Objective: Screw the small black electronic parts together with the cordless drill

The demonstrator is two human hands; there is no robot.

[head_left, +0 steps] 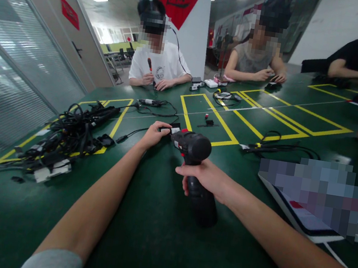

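A black cordless drill (193, 147) is held by its grip in my right hand (207, 179), with its body pointing forward and a little left. My left hand (155, 135) rests on the table with its fingers closed on a small black power adapter (175, 128) that carries a white label. The drill's front end meets or overlaps the adapter in view, and the exact contact is hidden behind the drill. A black cable (131, 133) runs left from beside my left hand.
Tangled black cables (73, 135) lie on the green table (149, 238) at left. More cables (278, 147) and a laptop (305, 217) are at right. Yellow tape (221, 122) marks rectangles. Across the table, a person in white (163, 63) holds a screwdriver (149, 64); other people sit farther right.
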